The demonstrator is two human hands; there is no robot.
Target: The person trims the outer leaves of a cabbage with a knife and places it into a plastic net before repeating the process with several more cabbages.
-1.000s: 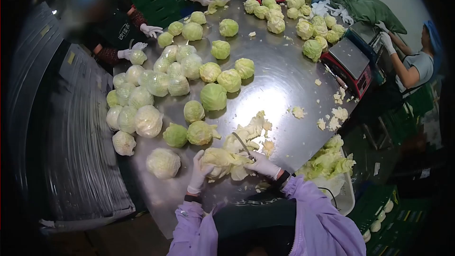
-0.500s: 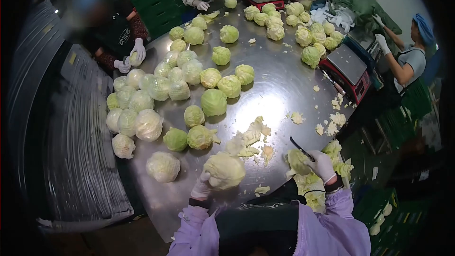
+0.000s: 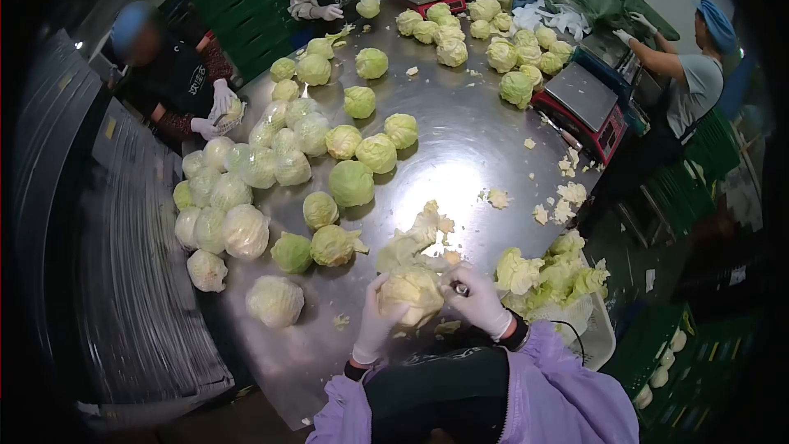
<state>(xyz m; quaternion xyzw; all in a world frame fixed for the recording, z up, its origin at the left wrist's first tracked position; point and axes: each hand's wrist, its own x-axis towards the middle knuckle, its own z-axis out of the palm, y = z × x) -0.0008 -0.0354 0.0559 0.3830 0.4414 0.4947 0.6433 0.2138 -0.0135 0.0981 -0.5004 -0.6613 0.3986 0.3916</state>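
My left hand (image 3: 378,322), in a white glove, is closed around the left side of a pale cabbage (image 3: 413,292) near the table's front edge. At the cabbage's right side is my gloved right hand (image 3: 480,302), closed on a knife (image 3: 460,288); only a dark bit of it shows and the blade is mostly hidden. Just behind the cabbage lie loose pale leaves (image 3: 417,234) and scraps. On my right, a white basket (image 3: 602,333) is heaped with trimmed outer leaves (image 3: 567,279).
Film-wrapped cabbages (image 3: 246,232) crowd the left of the metal table (image 3: 452,127); bare cabbages (image 3: 352,183) sit beside them. A red scale (image 3: 579,103) stands at the right. Co-workers stand around the far sides; one holds a cabbage (image 3: 231,115). Green crates (image 3: 657,353) are at lower right.
My right hand, with the knife, has moved left from the leaf basket to the cabbage. My left hand has brought the cabbage slightly right. The whole view has shifted a little.
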